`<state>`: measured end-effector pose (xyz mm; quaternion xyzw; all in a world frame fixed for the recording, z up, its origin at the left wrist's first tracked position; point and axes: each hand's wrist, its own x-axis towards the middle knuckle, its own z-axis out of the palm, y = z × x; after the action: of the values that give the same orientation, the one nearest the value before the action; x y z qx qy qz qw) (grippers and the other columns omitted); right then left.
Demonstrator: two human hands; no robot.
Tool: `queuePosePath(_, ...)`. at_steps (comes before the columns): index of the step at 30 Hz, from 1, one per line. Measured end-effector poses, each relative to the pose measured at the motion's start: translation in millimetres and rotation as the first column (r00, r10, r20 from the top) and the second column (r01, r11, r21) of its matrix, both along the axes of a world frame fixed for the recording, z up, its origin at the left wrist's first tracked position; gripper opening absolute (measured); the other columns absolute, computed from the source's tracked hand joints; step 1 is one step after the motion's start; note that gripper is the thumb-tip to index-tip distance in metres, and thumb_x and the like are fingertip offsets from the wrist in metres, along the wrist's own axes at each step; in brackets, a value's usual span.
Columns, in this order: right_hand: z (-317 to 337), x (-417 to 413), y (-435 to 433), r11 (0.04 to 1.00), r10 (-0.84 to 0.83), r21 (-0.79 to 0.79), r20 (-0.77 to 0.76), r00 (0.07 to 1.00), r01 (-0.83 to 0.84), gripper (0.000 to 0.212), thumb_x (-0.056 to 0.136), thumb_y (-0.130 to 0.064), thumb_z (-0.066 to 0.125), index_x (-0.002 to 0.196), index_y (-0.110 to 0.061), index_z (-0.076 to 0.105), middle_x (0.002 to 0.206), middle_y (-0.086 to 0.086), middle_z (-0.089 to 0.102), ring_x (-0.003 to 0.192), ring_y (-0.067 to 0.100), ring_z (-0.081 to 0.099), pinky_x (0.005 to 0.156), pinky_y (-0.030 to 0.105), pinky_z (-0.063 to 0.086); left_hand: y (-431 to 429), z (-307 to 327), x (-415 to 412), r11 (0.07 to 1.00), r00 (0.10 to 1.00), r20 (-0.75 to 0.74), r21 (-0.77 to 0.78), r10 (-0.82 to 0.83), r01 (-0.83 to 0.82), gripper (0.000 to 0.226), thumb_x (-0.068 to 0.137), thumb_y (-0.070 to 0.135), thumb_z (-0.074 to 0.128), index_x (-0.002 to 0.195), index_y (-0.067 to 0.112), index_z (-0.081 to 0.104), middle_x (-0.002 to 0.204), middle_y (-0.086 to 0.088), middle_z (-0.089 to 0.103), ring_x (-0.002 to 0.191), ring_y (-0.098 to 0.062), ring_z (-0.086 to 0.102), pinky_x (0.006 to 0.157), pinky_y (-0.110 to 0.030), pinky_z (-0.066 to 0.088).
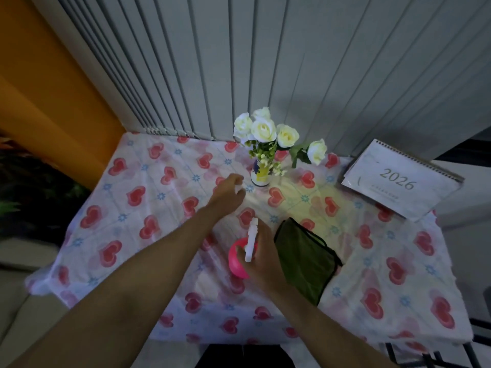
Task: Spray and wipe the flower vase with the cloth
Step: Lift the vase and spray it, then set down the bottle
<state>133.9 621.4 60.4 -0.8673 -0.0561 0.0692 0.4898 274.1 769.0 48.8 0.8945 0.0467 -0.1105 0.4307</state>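
A small flower vase [261, 176], white with blue and yellow marks, stands at the back middle of the table and holds white roses [268, 130]. My left hand [228, 191] hovers just left of the vase with fingers loosely curled, holding nothing and not touching it. My right hand [261, 257] is wrapped around a pink spray bottle [236, 258] with a white nozzle [251, 239] pointing toward the vase. A folded dark green cloth [305, 258] lies on the table just right of my right hand.
The table wears a white tablecloth [138, 197] printed with red hearts. A 2026 desk calendar [401, 179] lies at the back right corner. Grey vertical blinds [265, 62] hang behind the table, and an orange wall [39, 88] is to the left.
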Motion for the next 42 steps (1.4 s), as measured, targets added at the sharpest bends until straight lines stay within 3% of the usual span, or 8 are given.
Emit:
queuePosePath(5, 2, 0, -3, 0.997, -0.006, 0.082, 0.039, 0.999, 0.003, 0.044, 0.091, -0.017, 0.060, 0.132, -0.005, 0.050, 0.109, 0.011, 0.061, 0.108, 0.009, 0.059, 0.101, 0.018, 0.045, -19, 1, 71, 0.997, 0.993, -0.108, -0.061, -0.044, 0.037, 0.099, 0.073, 0.056, 0.076, 0.152, 0.010, 0.038, 0.153, -0.013, 0.049, 0.140, -0.032, 0.048, 0.115, -0.046, 0.040)
queuePosePath(10, -7, 10, 0, 0.988, -0.113, 0.105, 0.008, 0.994, 0.112, 0.056, 0.095, -0.016, 0.055, 0.135, -0.048, 0.033, 0.113, -0.012, 0.057, 0.108, -0.002, 0.057, 0.094, 0.020, 0.047, -49, 1, 95, 0.941, 0.996, 0.021, -0.331, 0.081, -0.070, 0.088, 0.067, 0.053, 0.070, 0.140, 0.008, 0.050, 0.134, -0.017, 0.064, 0.127, -0.035, 0.058, 0.106, -0.044, 0.048)
queuePosePath(13, -4, 11, -8, 0.988, -0.101, 0.117, -0.028, 0.995, 0.103, 0.054, 0.100, -0.023, 0.051, 0.147, -0.035, 0.028, 0.147, -0.012, 0.045, 0.135, -0.008, 0.040, 0.112, 0.020, 0.036, -59, 2, 102, 0.948, 0.982, 0.095, -0.291, 0.165, -0.131, 0.061, 0.082, 0.037, 0.069, 0.134, 0.008, 0.056, 0.128, -0.013, 0.068, 0.120, -0.031, 0.062, 0.093, -0.031, 0.045)
queuePosePath(19, 22, 15, -38, 0.984, -0.095, 0.149, -0.014, 0.995, 0.096, 0.052, 0.099, -0.051, 0.045, 0.146, -0.029, 0.040, 0.144, -0.013, 0.051, 0.135, -0.002, 0.045, 0.111, 0.025, 0.040, -46, 12, 107, 0.937, 0.983, 0.123, -0.337, 0.136, -0.088, 0.045, 0.082, 0.012, 0.081, 0.123, 0.008, 0.062, 0.112, -0.007, 0.072, 0.109, -0.029, 0.068, 0.091, -0.041, 0.054)
queuePosePath(27, 128, 50, -72, 0.956, -0.234, 0.205, 0.109, 0.966, 0.209, 0.031, 0.101, -0.047, 0.041, 0.106, -0.027, 0.064, 0.053, 0.009, 0.056, 0.043, 0.013, 0.057, 0.046, 0.025, 0.047, -16, 99, 112, 0.818, 0.996, 0.041, -0.570, -0.073, 0.084, 0.033, 0.098, 0.010, 0.068, 0.129, 0.005, 0.060, 0.107, -0.007, 0.074, 0.094, -0.016, 0.071, 0.087, -0.032, 0.059)
queuePosePath(30, 163, 61, -82, 0.954, -0.261, 0.186, 0.119, 0.958, 0.237, 0.034, 0.100, -0.041, 0.043, 0.098, -0.017, 0.067, 0.049, 0.000, 0.056, 0.041, 0.009, 0.057, 0.044, 0.023, 0.047, -9, 130, 111, 0.804, 0.991, 0.034, -0.581, -0.133, 0.128, 0.026, 0.100, 0.007, 0.063, 0.127, 0.008, 0.060, 0.081, 0.010, 0.075, 0.075, -0.005, 0.069, 0.070, -0.020, 0.054)
queuePosePath(34, 196, 63, -87, 0.970, -0.203, 0.166, 0.130, 0.971, 0.180, 0.037, 0.101, -0.038, 0.047, 0.089, -0.009, 0.067, 0.055, 0.012, 0.060, 0.049, 0.029, 0.060, 0.049, 0.043, 0.052, -2, 170, 108, 0.749, 0.983, 0.032, -0.643, -0.180, 0.159, 0.026, 0.101, 0.003, 0.058, 0.124, 0.015, 0.063, 0.103, 0.005, 0.079, 0.098, -0.015, 0.073, 0.086, -0.028, 0.059)
queuePosePath(42, 235, 37, -86, 0.942, -0.290, 0.185, 0.037, 0.956, 0.278, 0.057, 0.091, -0.059, 0.040, 0.069, -0.013, 0.064, 0.062, 0.006, 0.070, 0.040, 0.014, 0.062, 0.043, 0.019, 0.048, -2, 227, 103, 0.657, 0.984, 0.068, -0.736, -0.166, 0.162, 0.032, 0.095, 0.011, 0.065, 0.127, 0.009, 0.061, 0.112, -0.002, 0.076, 0.101, -0.018, 0.073, 0.092, -0.032, 0.059)
